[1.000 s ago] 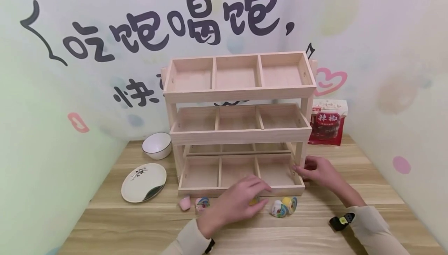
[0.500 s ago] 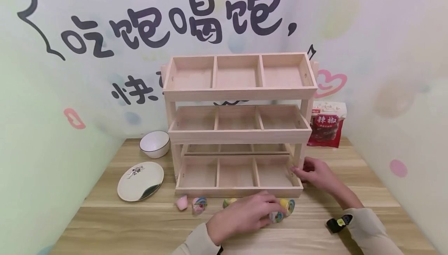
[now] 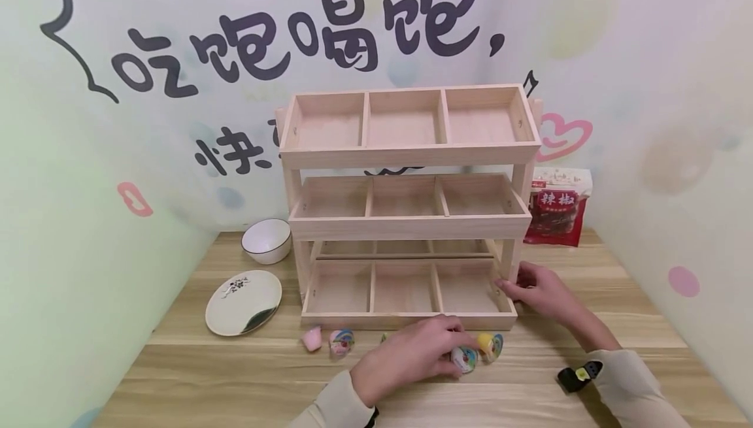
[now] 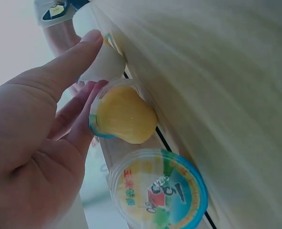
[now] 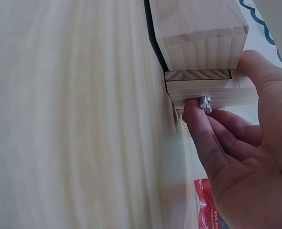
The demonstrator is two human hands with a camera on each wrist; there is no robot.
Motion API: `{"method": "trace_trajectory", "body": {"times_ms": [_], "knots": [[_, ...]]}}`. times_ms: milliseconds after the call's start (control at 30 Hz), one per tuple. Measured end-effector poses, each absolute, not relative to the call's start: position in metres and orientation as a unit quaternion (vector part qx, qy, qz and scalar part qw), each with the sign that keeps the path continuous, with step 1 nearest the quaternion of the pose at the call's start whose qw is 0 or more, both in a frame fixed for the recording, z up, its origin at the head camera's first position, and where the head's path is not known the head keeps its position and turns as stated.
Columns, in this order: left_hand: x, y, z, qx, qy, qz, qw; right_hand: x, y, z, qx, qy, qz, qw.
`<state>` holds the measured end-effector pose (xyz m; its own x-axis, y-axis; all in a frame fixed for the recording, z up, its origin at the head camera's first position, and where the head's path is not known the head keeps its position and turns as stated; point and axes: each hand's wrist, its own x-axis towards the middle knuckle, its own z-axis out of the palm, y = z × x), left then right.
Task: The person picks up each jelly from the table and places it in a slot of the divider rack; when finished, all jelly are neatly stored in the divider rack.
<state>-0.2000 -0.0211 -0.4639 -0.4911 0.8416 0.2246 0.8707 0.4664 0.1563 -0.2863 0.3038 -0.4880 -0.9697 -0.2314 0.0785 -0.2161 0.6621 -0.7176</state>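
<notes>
My left hand [image 3: 414, 353] pinches a small white jelly cup [image 3: 465, 359] on the table, thumb at its near side and fingers over the top. A yellow jelly cup [image 3: 489, 345] sits right beside it. In the left wrist view, another yellow jelly cup [image 4: 124, 114] and a lidded jelly cup [image 4: 160, 191] lie below this hand. My right hand [image 3: 544, 291] grips the right end of the bottom tray of a three-tier wooden rack [image 3: 406, 229]. Its fingertips lie close to a metal bolt [image 5: 205, 103] on the outer side.
Two pink jelly cups, one upturned [image 3: 312, 338] and one showing its lid [image 3: 341, 343], lie before the rack's left half. A plate [image 3: 235, 307] and a white bowl [image 3: 267, 241] stand at left. A red food bag [image 3: 555, 209] leans behind the rack's right side.
My left hand has moved right from the middle cups to the white jelly cup and taken hold of it, turning it slightly. The right hand keeps its place on the rack.
</notes>
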Motion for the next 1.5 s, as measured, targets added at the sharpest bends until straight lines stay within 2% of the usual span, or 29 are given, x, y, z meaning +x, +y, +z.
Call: {"method": "trace_trajectory", "body": {"times_ms": [300,533,833,1067,1267,1500], "knots": [[-0.206,-0.021,-0.461,-0.5,-0.857,-0.101,0.066,-0.286,0.303,-0.489,-0.119,0.912,-0.392,0.007],[-0.213,-0.024,-0.453,-0.476,-0.862,-0.167,0.055,-0.284,0.301,-0.489,-0.114,0.912,-0.393,0.006],[-0.231,-0.023,-0.444,-0.451,-0.86,-0.225,0.078,-0.283,0.298,-0.487,-0.116,0.914,-0.389,0.001],[-0.256,-0.011,-0.437,-0.395,-0.874,-0.28,0.041,-0.281,0.296,-0.487,-0.116,0.91,-0.399,0.01],[-0.269,-0.005,-0.435,-0.375,-0.887,-0.268,0.001,-0.281,0.296,-0.486,-0.111,0.909,-0.401,0.017],[-0.28,0.001,-0.438,-0.365,-0.912,-0.189,0.013,-0.279,0.297,-0.486,-0.116,0.91,-0.397,0.012]]}}
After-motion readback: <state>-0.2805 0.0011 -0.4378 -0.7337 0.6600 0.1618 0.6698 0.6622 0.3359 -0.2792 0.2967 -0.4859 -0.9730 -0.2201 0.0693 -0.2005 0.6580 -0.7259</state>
